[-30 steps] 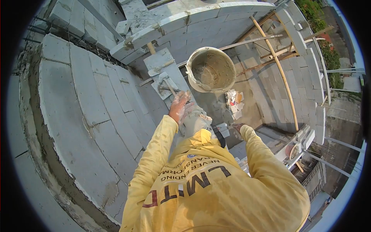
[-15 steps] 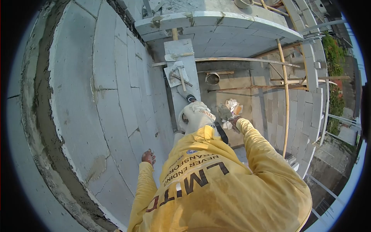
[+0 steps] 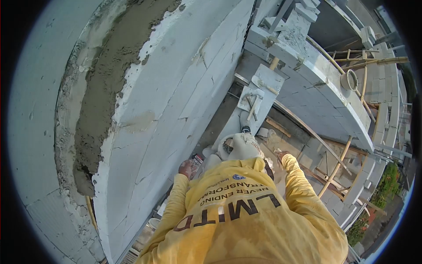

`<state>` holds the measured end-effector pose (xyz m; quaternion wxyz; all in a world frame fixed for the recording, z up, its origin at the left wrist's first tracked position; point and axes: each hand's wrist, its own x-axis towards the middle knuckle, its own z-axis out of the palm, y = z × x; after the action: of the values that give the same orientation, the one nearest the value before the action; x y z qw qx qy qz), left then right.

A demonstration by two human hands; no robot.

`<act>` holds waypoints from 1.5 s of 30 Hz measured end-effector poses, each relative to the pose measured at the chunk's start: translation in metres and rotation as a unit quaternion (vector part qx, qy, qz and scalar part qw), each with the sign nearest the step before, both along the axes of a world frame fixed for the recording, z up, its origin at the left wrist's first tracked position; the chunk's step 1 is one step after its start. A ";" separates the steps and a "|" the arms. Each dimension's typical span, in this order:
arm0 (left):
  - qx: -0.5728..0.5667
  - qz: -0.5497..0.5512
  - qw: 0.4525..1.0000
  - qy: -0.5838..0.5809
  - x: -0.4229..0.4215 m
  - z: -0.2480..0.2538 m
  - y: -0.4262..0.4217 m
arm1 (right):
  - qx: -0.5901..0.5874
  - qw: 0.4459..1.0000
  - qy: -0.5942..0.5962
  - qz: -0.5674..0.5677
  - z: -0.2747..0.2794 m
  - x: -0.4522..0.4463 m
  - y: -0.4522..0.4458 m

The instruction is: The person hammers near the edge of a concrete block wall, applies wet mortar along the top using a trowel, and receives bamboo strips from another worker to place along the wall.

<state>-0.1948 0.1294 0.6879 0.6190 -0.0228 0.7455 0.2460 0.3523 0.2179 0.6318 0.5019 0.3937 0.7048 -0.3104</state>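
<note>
My left hand (image 3: 187, 168) is low beside the grey block wall (image 3: 162, 119), its fingers curled. A small red and white thing (image 3: 198, 160) shows at its fingertips; I cannot make out what it is or whether it is held. My right hand (image 3: 280, 155) is out to the right of my leg, fingers closed. Something pale (image 3: 273, 141) lies just beyond it, too blurred to name. Wet grey mortar (image 3: 103, 83) covers the top of the wall. Ahead of my foot, crossed tools (image 3: 252, 108) rest on a square grey board (image 3: 246, 102).
I stand on a narrow plank (image 3: 231, 123) along the wall. A low block wall (image 3: 316, 94) crosses ahead, with a bucket (image 3: 349, 81) on top. Bamboo poles (image 3: 336, 166) and a long timber (image 3: 312, 134) span the right side. The floor lies below.
My view has turned, so the wall and its mortar fill more of the left. My left hand has moved right, and my right hand slightly right and down. The crumpled white material no longer shows clearly.
</note>
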 end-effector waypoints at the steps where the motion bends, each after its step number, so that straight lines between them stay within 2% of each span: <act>1: 0.033 -0.002 0.999 -0.001 0.000 -0.006 0.003 | 0.016 1.000 -0.002 0.018 0.007 -0.006 0.015; 2: 0.065 0.044 0.997 -0.005 0.006 -0.001 0.010 | 0.038 0.999 0.035 -0.001 -0.026 0.010 0.018; 3: 0.100 0.106 0.989 0.002 0.010 0.015 0.019 | 0.022 1.000 0.022 0.001 -0.032 0.014 0.034; 4: 0.113 0.090 0.989 0.021 0.008 0.007 0.017 | 0.118 0.980 0.154 0.046 -0.054 0.040 0.035; 5: 0.138 0.105 0.984 0.035 0.007 -0.007 0.009 | 0.019 0.939 0.014 -0.344 -0.036 0.013 0.059; 6: 0.161 0.115 0.979 0.048 0.007 -0.017 -0.001 | 0.105 0.984 0.146 -0.018 -0.044 0.031 0.068; 7: 0.141 0.136 0.979 0.055 0.009 -0.007 -0.007 | 0.081 0.984 0.123 -0.102 -0.035 0.026 0.077; 9: 0.098 0.169 0.979 0.055 0.015 0.027 -0.023 | 0.038 0.942 0.063 -0.328 -0.014 0.007 0.108; 12: 0.093 0.154 0.982 0.056 0.025 -0.045 -0.118 | 0.006 0.906 0.046 -0.421 0.014 -0.020 0.149; 18: -0.053 0.156 0.983 0.076 0.115 -0.075 -0.244 | -0.001 0.904 0.025 -0.427 0.053 -0.063 0.214; 23: -0.078 0.113 0.986 0.099 0.209 -0.127 -0.301 | 0.014 0.925 0.030 -0.379 0.063 -0.130 0.254; 24: -0.091 0.182 0.976 0.080 0.212 -0.115 -0.291 | 0.025 0.928 0.038 -0.369 0.055 -0.139 0.262; 26: -0.089 0.385 0.918 0.034 0.211 -0.093 -0.260 | 0.021 0.950 0.071 -0.302 0.023 -0.152 0.285; 28: -0.081 0.475 0.876 0.004 0.196 -0.082 -0.236 | 0.026 0.977 0.131 -0.166 -0.046 -0.153 0.329; 30: -0.054 0.469 0.881 0.037 0.183 -0.073 -0.219 | 0.080 0.962 0.252 -0.070 0.054 -0.215 0.258; 31: -0.013 0.520 0.854 0.014 0.177 -0.080 -0.214 | 0.017 0.966 0.177 -0.189 0.021 -0.219 0.282; 32: 0.006 0.516 0.857 0.000 0.162 -0.070 -0.210 | -0.046 0.947 0.096 -0.302 -0.004 -0.230 0.297; 34: -0.041 0.484 0.874 0.033 0.134 -0.029 -0.192 | -0.045 0.959 0.119 -0.253 0.020 -0.252 0.265; 36: -0.047 0.456 0.887 0.056 0.118 -0.030 -0.189 | -0.032 0.964 0.147 -0.219 0.025 -0.257 0.259; 37: -0.021 0.447 0.890 0.088 0.126 -0.090 -0.197 | -0.085 0.931 0.080 -0.346 0.028 -0.255 0.262; 38: -0.056 0.472 0.879 0.014 0.112 -0.065 -0.193 | -0.143 0.876 0.011 -0.461 0.023 -0.252 0.267; 40: -0.072 0.428 0.900 0.040 0.115 -0.094 -0.202 | -0.066 0.927 0.065 -0.362 0.043 -0.255 0.247; 44: -0.122 0.362 0.917 0.117 0.127 -0.173 -0.218 | 0.017 0.948 0.029 -0.316 0.071 -0.241 0.223; 45: -0.141 0.345 0.922 0.104 0.123 -0.165 -0.218 | 0.024 0.951 0.022 -0.309 0.070 -0.236 0.221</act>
<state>-0.0715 -0.0885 0.5233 0.4052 -0.3395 0.7788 0.3376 0.1161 0.4389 0.7014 0.3564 0.5971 0.5665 -0.4421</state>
